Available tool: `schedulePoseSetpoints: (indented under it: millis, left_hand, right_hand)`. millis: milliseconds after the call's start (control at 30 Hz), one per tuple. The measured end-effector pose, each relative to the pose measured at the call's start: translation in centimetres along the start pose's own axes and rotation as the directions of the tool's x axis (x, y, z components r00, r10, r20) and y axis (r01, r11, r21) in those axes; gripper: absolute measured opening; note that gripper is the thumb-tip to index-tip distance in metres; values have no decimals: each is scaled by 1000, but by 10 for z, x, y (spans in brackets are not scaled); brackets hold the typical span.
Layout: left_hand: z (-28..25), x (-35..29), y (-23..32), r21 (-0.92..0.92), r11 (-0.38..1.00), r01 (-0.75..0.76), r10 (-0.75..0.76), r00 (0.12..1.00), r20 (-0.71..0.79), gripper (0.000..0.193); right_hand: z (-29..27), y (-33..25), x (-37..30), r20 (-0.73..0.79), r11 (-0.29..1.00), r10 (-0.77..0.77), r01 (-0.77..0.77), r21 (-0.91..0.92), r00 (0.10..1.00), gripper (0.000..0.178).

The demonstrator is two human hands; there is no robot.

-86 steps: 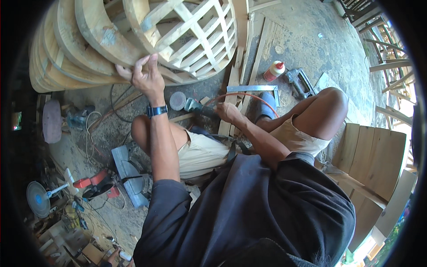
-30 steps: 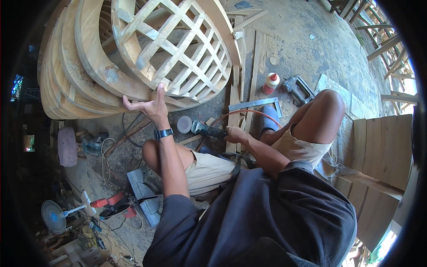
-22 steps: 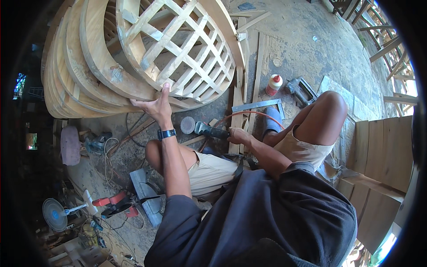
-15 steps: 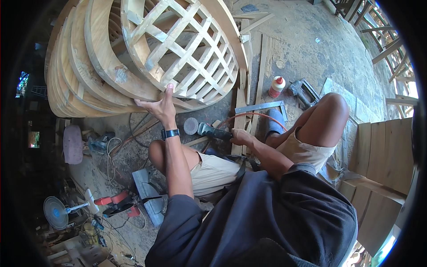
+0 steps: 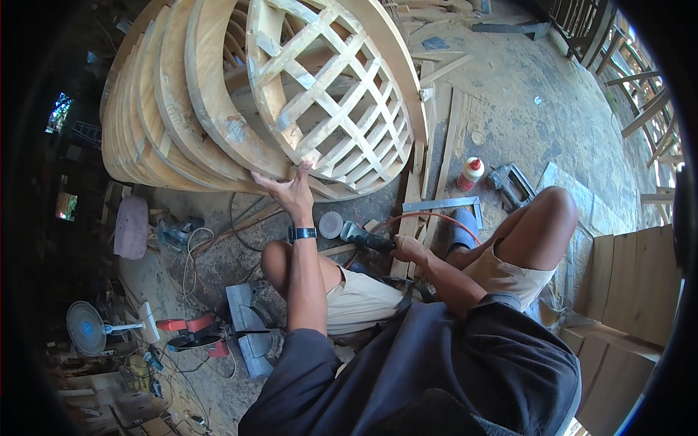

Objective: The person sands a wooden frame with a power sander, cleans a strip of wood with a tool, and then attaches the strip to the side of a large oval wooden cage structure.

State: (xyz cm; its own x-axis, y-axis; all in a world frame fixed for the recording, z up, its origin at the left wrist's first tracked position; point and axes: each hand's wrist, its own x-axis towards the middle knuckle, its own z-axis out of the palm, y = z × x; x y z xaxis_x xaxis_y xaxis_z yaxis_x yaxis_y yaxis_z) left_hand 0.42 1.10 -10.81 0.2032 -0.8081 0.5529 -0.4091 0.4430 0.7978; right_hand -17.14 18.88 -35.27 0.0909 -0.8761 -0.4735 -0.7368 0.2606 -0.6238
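Observation:
A large curved wooden frame (image 5: 211, 109) with stacked ribs and a lattice end stands before me. My left hand (image 5: 292, 198), with a watch on its wrist, clasps the near lower rim; the thumb lies up against the lattice (image 5: 342, 109) side and the other fingers reach toward the ribs, partly hidden. In my right hand (image 5: 411, 248) is the dark rear grip of an angle grinder (image 5: 367, 237). Its round, pale grey disc (image 5: 331, 225) lies just right of my left wrist, apart from the frame. Whether the disc spins I cannot tell.
A glue bottle (image 5: 471, 173), a metal square (image 5: 443, 204) and a nail gun (image 5: 512, 185) lie to the right. An orange hose (image 5: 429, 214) crosses wood strips. At left are a fan (image 5: 86, 328), a red-and-black machine (image 5: 193, 333) and loose cords. Boards (image 5: 632, 276) stand at right.
The whole scene has shifted right and slightly down in the picture as the view turned. My left hand stays on the frame's rim and my right hand keeps holding the grinder.

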Motion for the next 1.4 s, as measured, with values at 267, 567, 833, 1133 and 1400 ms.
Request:
schedulePoseSetpoints:
  millis: [267, 567, 833, 1133, 1400]
  left_hand:
    - [-2, 2, -11, -90, 994, 67, -73, 996, -58, 114]
    - [-5, 12, -16, -220, 975, 31, -57, 992, -113, 64]
    - [-8, 17, -18, -239, 970, 33, -67, 988, -137, 37]
    - [-21, 26, -20, -63, 987, 146, -157, 960, -232, 44]
    - [-24, 28, -32, -227, 972, 64, -129, 950, -285, 38]
  right_hand:
    - [8, 10, 5, -10, 999, -32, 32, 8, 999, 44]
    - [5, 8, -2, -12, 999, -53, 53, 7, 999, 45]
    - [4, 12, -4, 25, 999, -7, 8, -43, 1000, 45]
    - [4, 12, -6, 45, 999, 3, -1, -53, 999, 46]
    - [12, 17, 0, 54, 998, -2, 5, -68, 999, 45]
